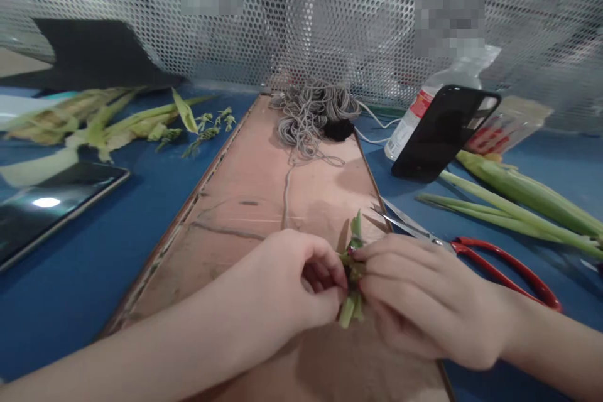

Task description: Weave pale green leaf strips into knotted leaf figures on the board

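Observation:
Over the wooden board, my left hand (301, 282) and my right hand (428, 295) meet at a small bundle of green leaf strips (347, 311). Both hands are closed, with thumb and fingertips pinching the bundle's middle from either side. Green ends stick out above and below the fingers. The exact grip and the bundle's centre are partly covered by my fingers. A grey cord (286, 195) runs down the board toward my left hand; its end there is hidden. Just beyond my right hand lie scissors with red handles (513, 264), blades apart.
A tangled heap of grey cord (313, 113) sits at the board's (235, 169) far end. Right stand a phone (438, 135), a bottle (409, 119) and green husks (532, 195). Left are another phone (56, 201) and loose husks (132, 125). Perforated metal mesh (306, 25) closes the back.

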`<state>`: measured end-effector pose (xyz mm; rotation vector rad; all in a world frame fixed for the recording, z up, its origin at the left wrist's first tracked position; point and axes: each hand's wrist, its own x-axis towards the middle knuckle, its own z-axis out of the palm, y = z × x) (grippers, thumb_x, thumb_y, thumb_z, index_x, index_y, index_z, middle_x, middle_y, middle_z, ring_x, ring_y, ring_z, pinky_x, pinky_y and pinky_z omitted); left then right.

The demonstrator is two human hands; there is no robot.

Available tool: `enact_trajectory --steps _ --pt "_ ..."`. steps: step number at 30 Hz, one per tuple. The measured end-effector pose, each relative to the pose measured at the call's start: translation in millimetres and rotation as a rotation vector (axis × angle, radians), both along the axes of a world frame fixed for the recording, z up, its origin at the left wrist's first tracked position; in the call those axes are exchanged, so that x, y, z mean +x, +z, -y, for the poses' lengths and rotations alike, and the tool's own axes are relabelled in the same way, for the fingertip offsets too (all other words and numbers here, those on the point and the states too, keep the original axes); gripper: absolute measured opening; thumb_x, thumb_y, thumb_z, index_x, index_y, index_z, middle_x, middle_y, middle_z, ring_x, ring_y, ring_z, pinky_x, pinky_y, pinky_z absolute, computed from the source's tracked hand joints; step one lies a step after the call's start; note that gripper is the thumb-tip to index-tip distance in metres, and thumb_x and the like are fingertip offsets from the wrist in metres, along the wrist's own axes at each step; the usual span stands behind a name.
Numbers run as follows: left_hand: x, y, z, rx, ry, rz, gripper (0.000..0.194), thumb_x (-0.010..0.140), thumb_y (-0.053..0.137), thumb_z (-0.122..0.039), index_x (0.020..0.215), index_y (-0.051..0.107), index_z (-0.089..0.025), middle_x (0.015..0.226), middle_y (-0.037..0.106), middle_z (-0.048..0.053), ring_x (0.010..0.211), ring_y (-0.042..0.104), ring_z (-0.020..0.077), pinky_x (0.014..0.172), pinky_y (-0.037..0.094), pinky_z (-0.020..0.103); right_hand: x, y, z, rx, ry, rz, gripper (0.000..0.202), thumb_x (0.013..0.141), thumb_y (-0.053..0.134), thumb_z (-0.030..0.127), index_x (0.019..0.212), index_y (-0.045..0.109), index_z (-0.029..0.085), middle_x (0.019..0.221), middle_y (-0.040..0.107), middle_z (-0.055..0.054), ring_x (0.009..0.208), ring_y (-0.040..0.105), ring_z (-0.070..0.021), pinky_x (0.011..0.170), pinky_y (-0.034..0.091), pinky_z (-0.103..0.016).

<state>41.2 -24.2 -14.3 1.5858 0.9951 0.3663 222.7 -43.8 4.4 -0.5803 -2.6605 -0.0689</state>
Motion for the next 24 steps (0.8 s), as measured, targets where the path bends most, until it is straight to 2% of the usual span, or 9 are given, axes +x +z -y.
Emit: enact_trajectory --steps 3,7,16,24 --pt "-1.3 0.7 0.5 0.029 -0.036 0.012 0.014 0.06 0.05 -0.013 0.067 0.061 -0.016 0.058 0.06 -0.005 0.051 0.051 0.0073 0.048 0.038 0.015 -0.6 -2.6 -4.7 -0.18 -0.089 -0.143 0.013 0.077 0.048 0.007 0.085 0.052 0.016 0.078 0.055 -0.005 0.076 0.053 -0.0132 0.066 0.047 -0.027" --pt "-1.7 2.7 2.8 0.087 -0.002 0.001 0.01 0.063 0.05 -0.016 0.067 0.059 -0.017 0.057 0.058 -0.005 0.05 0.05 0.007 0.047 0.038 0.015 1.2 -2.5 -8.0 -0.325 -0.098 -0.135 0.013 0.077 0.049 0.008 0.087 0.054 0.016 0.087 0.05 -0.005 0.081 0.05 -0.0112 0.069 0.045 -0.023" --pt "0.0 4.6 3.8 0.19 0.043 -0.094 0.007 0.065 0.051 -0.018 0.066 0.058 -0.018 0.062 0.061 -0.003 0.056 0.055 0.0104 0.053 0.043 0.019 3.9 -1.1 -5.0 -0.426 -0.104 -0.144 0.011 0.077 0.051 0.009 0.086 0.056 0.014 0.092 0.049 -0.006 0.082 0.05 -0.0098 0.069 0.045 -0.02" --pt "-4.4 10.3 7.9 0.33 0.044 -0.121 0.01 0.067 0.052 -0.014 0.069 0.059 -0.021 0.066 0.063 -0.006 0.06 0.057 0.0086 0.058 0.043 0.017 0.9 4.0 -2.9 -0.536 -0.155 -0.206 0.013 0.076 0.054 0.012 0.086 0.06 0.016 0.091 0.052 -0.006 0.082 0.052 -0.0106 0.07 0.046 -0.02"
